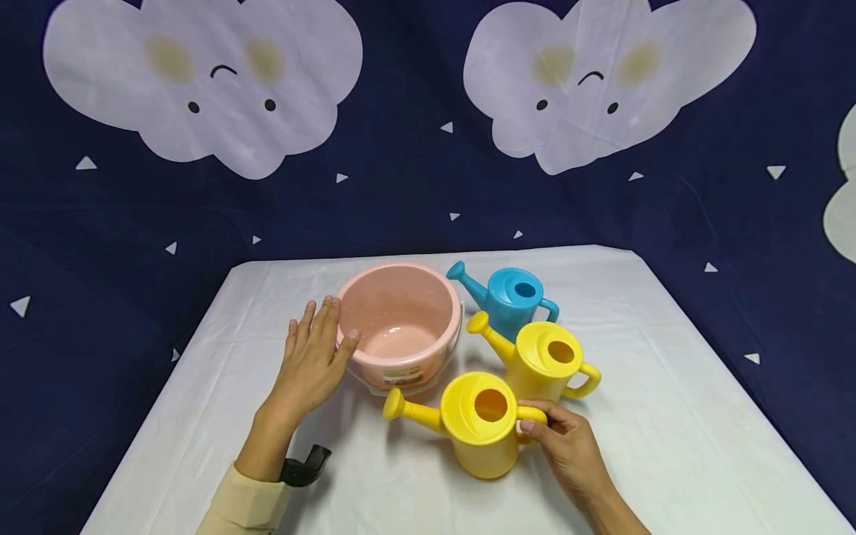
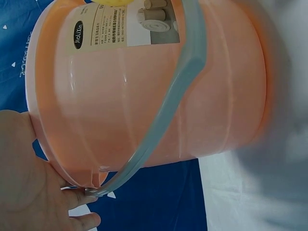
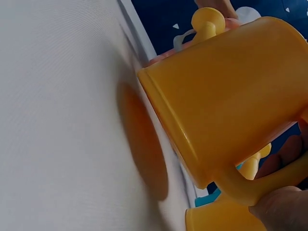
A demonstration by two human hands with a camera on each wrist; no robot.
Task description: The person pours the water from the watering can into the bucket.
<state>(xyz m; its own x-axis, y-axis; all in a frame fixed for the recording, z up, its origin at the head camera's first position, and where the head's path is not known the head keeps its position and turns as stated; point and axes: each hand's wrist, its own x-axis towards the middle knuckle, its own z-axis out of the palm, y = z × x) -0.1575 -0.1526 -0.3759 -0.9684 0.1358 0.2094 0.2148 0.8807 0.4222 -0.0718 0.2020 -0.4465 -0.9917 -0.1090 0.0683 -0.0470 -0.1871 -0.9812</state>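
My right hand (image 1: 567, 448) grips the handle of a yellow watering can (image 1: 483, 431). In the right wrist view the can (image 3: 231, 91) hangs tilted, its base off the white cloth with a shadow below. My left hand (image 1: 313, 360) lies with straight fingers against the left rim of a pink bucket (image 1: 401, 364). Seen from the left wrist, its fingers touch the rim of the bucket (image 2: 130, 106) near the end of the grey handle (image 2: 163, 110). A second yellow watering can (image 1: 542, 364) stands behind the held one, and a blue watering can (image 1: 511, 297) farther back.
A white cloth (image 1: 669, 446) covers the table. Behind it hangs a dark blue curtain (image 1: 401, 148) printed with clouds and small triangles. A black strap (image 1: 305, 467) sits at the left wrist. The bucket carries a label (image 2: 130, 29) on its side.
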